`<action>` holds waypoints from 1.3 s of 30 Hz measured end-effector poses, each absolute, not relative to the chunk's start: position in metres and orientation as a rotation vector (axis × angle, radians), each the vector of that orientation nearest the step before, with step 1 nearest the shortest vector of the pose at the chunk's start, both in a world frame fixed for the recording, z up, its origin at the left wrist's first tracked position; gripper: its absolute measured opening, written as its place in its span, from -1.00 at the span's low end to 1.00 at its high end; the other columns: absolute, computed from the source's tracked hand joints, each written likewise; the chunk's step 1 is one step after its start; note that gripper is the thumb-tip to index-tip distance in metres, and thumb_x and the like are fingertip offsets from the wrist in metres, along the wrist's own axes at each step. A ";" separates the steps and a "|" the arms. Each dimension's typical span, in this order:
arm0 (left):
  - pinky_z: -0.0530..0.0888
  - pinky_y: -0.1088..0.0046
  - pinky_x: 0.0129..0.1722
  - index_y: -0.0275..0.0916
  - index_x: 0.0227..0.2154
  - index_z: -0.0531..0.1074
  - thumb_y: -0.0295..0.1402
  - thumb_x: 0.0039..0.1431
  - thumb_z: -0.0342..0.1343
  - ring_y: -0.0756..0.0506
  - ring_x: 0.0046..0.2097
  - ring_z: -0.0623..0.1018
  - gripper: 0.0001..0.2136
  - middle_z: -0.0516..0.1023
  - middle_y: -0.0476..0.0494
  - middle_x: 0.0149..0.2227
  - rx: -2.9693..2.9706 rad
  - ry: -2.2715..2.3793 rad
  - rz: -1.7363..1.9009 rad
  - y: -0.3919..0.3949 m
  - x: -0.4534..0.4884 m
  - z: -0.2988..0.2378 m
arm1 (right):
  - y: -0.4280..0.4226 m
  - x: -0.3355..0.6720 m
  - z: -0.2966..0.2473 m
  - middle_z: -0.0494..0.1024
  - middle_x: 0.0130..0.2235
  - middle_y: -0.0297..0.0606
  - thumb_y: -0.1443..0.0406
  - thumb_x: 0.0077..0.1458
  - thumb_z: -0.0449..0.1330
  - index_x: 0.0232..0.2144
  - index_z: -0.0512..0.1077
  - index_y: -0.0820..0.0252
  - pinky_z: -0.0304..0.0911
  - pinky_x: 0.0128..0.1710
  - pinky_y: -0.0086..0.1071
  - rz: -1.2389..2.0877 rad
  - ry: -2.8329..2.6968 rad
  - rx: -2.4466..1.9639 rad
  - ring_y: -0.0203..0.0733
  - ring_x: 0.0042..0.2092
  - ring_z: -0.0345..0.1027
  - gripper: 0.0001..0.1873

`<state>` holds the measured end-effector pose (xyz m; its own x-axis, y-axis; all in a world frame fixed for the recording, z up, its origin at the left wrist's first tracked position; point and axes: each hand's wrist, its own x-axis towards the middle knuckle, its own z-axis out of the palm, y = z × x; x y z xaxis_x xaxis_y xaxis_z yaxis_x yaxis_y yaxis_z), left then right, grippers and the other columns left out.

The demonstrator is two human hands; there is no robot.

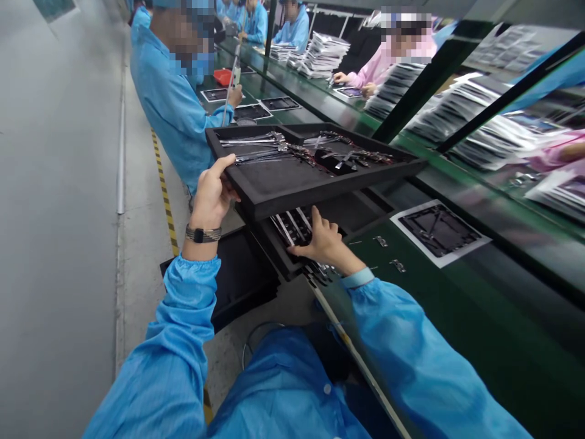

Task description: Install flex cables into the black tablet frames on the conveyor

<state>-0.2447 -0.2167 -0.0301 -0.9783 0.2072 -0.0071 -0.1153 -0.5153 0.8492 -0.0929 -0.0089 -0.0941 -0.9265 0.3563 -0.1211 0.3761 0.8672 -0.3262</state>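
Note:
My left hand (214, 194) grips the left edge of a black foam tray (283, 177), thumb on the rim and fingers underneath. The tray is tilted above the bench, and thin metal strips with dark and reddish ends (278, 146) lie in its compartments. Beneath it, a second black tray (361, 210) rests near the bench edge, with silvery strips (292, 225) inside. My right hand (322, 241) is over this lower tray's near corner, thumb and index finger spread apart. More dark-and-silver strips (320, 271) lie just below the right hand.
A dark framed panel on a white sheet (441, 231) lies on the green bench (457, 317), near small metal parts (380, 241). Black trays (242, 274) stand low at left. A co-worker in blue (173, 103) sits ahead; one in pink (379, 67) works across, near stacked sheets (324, 55).

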 end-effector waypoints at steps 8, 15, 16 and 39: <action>0.60 0.42 -0.41 -0.21 -0.36 0.49 -0.23 0.04 0.28 -0.16 -0.31 0.65 -0.82 0.58 -0.05 -0.47 0.124 1.438 2.578 -0.217 -0.245 -0.034 | -0.017 -0.096 -0.100 0.20 0.22 0.22 -0.04 -0.25 0.39 0.39 -0.28 0.27 0.06 0.07 0.13 -0.455 2.998 0.635 0.45 0.15 0.11 0.36; 0.53 0.45 -0.55 -0.21 -0.44 0.45 -0.22 0.06 0.26 -0.12 -0.47 0.60 -0.82 0.48 0.00 -0.60 0.096 1.459 2.547 -0.222 -0.239 -0.036 | 0.001 -0.102 -0.086 0.22 0.20 0.24 -0.07 -0.26 0.39 0.38 -0.23 0.31 0.12 0.06 0.09 -0.498 2.911 0.636 0.44 0.18 0.10 0.35; 0.51 0.46 -0.57 -0.21 -0.45 0.44 -0.23 0.06 0.25 -0.09 -0.51 0.58 -0.82 0.47 0.01 -0.61 0.103 1.453 2.542 -0.222 -0.235 -0.040 | 0.000 -0.102 -0.086 0.22 0.20 0.24 -0.08 -0.27 0.39 0.37 -0.19 0.30 0.12 0.06 0.09 -0.496 2.909 0.637 0.44 0.18 0.10 0.34; 0.57 0.43 -0.42 -0.20 -0.31 0.51 -0.20 0.07 0.26 -0.15 -0.30 0.64 -0.80 0.60 -0.05 -0.45 0.215 1.415 2.494 -0.190 -0.218 -0.045 | 0.002 -0.097 -0.081 0.27 0.18 0.21 -0.07 -0.30 0.42 0.25 0.13 0.35 0.16 0.07 0.09 -0.407 2.878 0.631 0.46 0.20 0.10 0.15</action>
<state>-0.2182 -0.1904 -0.0445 -0.9539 0.3001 -0.0016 -0.1553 -0.4890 0.8584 -0.0975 0.0015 -0.0814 -0.8966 0.3851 -0.2185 0.4306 0.8734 -0.2277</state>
